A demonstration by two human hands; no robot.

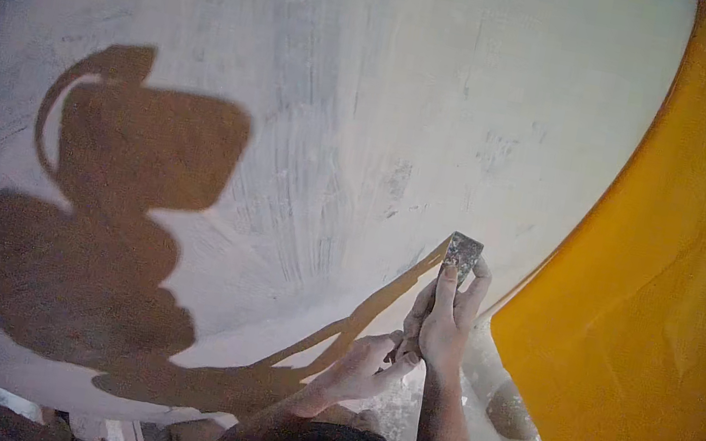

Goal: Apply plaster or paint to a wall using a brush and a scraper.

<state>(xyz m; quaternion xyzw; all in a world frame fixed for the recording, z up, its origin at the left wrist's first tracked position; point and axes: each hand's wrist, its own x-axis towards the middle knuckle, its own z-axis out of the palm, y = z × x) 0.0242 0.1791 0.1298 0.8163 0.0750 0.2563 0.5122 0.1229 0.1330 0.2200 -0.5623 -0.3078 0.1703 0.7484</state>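
Note:
Held up in my right hand point(444, 334) is a small, dark grey rectangular block point(465, 250) speckled with white. My thumb lies on its face and the fingers wrap its side and lower end. My left hand point(361, 369) is closed just below and to the left, its fingertips meeting at the heel of my right hand. Something dark shows between those fingers, too small to name. Beyond both hands rises a large pale curved surface point(433, 75) with grey streaks and scuffed patches; the block's top appears close to it, but I cannot tell if they touch.
To the right, a yellow-orange creased sheet or panel point(624, 331) borders the pale surface. Brown shadows point(151, 145) of my head and arms fall across the left side. Whitish dusty floor point(395, 414) shows below my hands, with cluttered objects at the lower left.

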